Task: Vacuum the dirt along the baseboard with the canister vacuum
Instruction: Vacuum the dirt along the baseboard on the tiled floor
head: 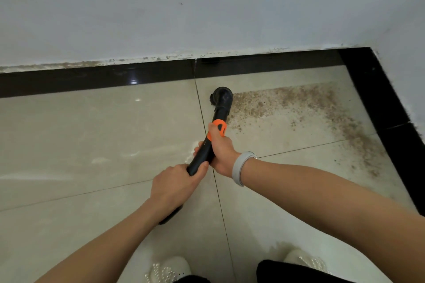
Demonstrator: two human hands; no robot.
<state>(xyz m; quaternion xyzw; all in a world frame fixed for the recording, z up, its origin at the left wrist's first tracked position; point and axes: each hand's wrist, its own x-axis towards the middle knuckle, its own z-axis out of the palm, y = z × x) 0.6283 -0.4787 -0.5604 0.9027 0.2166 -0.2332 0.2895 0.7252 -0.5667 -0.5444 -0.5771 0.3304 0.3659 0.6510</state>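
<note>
- The canister body is out of frame; you see only the black vacuum wand (208,145), and its lower end is hidden under your left forearm, with a short dark stub showing below the wrist.
- The nozzle head (221,97) is viewed end-on, so you cannot tell whether its mouth touches the tile.
- Your left hand (174,185) wraps the rear of the wand, fingers curled tight round it; the fingertips are hidden on the far side.
- Your right hand (219,150) grips further forward, fingers closed round the tube, thumb lying up against the orange collar (218,128).
- A pale wristband (239,167) sits on your right wrist.
- The dirt (296,108), a brown speckled patch, starts just right of the nozzle and spreads toward the corner, thinning along the right-hand wall.
- The black baseboard (96,80) runs across the far wall, then turns at the corner and comes down the right side, where it is cut by the frame edge.
- A strip of bare tile lies between the dirt and the far baseboard.
- Left of the nozzle the beige tile floor (80,126) is open, crossed by dark grout lines.
- Your 2 white shoes (170,269) are cut off at the bottom edge, well back from the nozzle.
</note>
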